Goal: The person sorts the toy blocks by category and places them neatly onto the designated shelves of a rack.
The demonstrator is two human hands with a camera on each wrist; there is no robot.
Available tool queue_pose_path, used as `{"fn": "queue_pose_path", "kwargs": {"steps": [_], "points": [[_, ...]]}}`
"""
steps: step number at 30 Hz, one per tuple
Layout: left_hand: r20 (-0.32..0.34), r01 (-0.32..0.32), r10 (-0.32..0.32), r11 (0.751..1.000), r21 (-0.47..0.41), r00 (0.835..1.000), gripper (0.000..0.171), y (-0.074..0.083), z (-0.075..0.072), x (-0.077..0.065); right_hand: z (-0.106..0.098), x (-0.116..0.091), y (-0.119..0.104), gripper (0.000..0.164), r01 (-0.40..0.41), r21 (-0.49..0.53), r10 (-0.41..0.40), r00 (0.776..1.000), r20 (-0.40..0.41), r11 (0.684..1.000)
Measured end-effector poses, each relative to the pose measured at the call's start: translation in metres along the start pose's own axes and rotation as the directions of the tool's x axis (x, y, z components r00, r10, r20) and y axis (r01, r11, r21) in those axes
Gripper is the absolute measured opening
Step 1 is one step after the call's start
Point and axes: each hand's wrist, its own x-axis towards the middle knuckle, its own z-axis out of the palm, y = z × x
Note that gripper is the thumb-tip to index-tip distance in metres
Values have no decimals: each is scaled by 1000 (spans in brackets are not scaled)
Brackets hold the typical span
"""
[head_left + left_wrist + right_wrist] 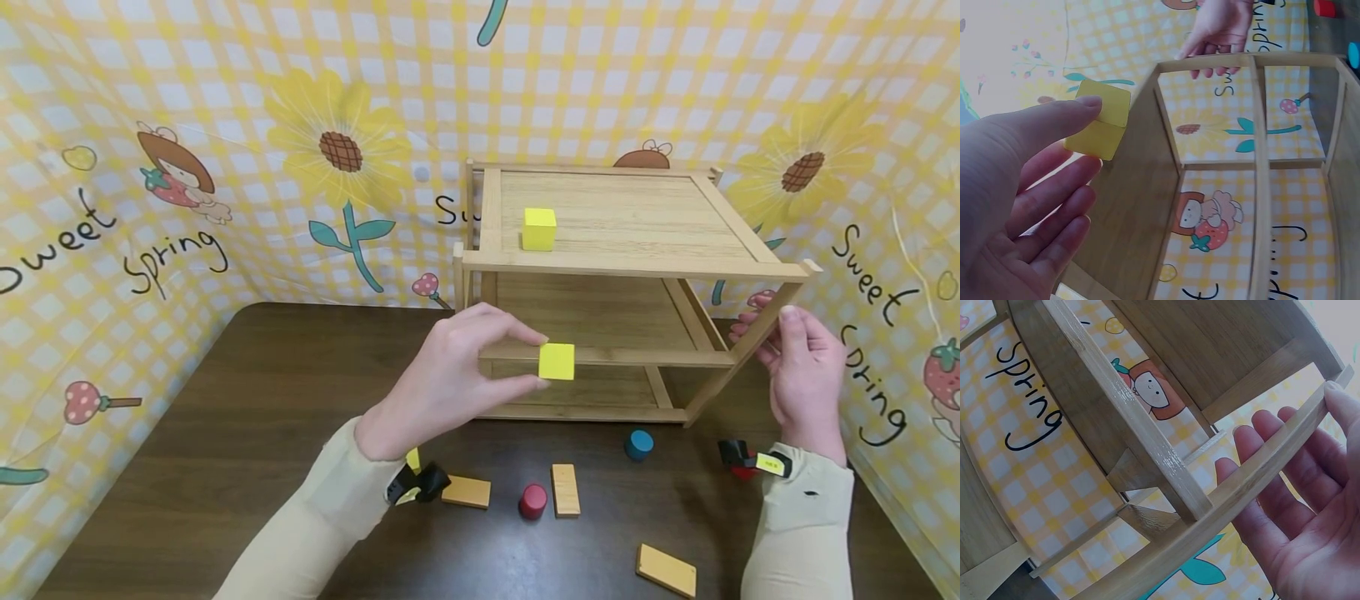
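Note:
My left hand (457, 367) pinches a yellow cube (557, 362) between thumb and fingertips, in front of the wooden shelf (607, 265). In the left wrist view the thumb lies across the cube (1107, 119), with the other fingers loosely bent below. A second yellow cube (539, 230) sits on the top board, toward its left front. On the other side, my right hand (806, 371) holds the shelf's front right post (1254, 469). Its thumb is at the front and its fingers pass behind the post.
On the dark table (225, 417) before the shelf lie wooden blocks (566, 491), a red cylinder (533, 501) and a blue cylinder (639, 445). A red piece (742, 472) is partly hidden by the right wrist strap. Patterned cloth (247, 208) surrounds the table.

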Motion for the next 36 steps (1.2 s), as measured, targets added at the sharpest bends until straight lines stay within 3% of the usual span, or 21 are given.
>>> {"fn": "queue_pose_path", "kwargs": {"steps": [16, 36], "points": [[-70, -114, 113, 993, -7, 991, 34, 19, -7, 31, 1, 0, 1, 42, 9, 8, -9, 1000, 9, 1000], [-91, -134, 133, 991, -6, 987, 35, 24, -2, 61, 0, 0, 0, 43, -2, 1, 2, 1000, 11, 1000]]}}
